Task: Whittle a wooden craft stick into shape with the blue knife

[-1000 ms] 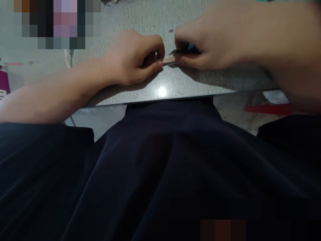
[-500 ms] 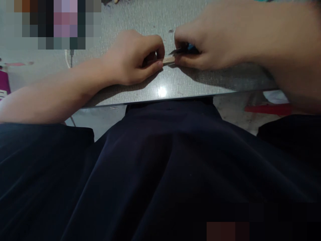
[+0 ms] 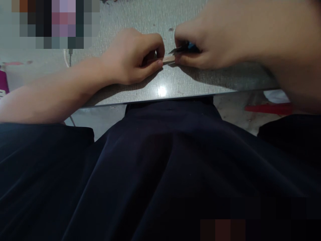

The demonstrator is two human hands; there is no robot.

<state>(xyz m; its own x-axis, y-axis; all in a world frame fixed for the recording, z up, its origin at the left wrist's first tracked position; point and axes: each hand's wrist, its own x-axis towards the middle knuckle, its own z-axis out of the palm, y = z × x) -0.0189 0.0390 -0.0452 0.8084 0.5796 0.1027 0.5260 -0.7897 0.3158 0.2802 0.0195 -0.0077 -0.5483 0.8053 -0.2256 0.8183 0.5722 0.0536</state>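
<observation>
A thin, pale wooden stick [image 3: 169, 59] spans the gap between my two hands, low over the tabletop. My left hand [image 3: 136, 57] pinches it between thumb and fingers; most of its length on that side is hidden. My right hand [image 3: 198, 45] is closed around a utility knife [image 3: 179, 50], whose dark pointed blade sticks out to the left just above the stick. A bit of blue handle shows between the fingers, the rest being covered. The right thumb touches the stick's right end. I cannot tell whether the blade touches the wood.
The grey textured table [image 3: 140, 95] ends at a front edge close to my lap. A cable with a plug [image 3: 69, 57] lies at the left, and a purple item [image 3: 3, 82] is at the far left. Below the edge, at right, is a red object [image 3: 268, 108].
Both hands keep nearly the same place and grip. The view has shifted very slightly; the stick and the knife look almost unchanged.
</observation>
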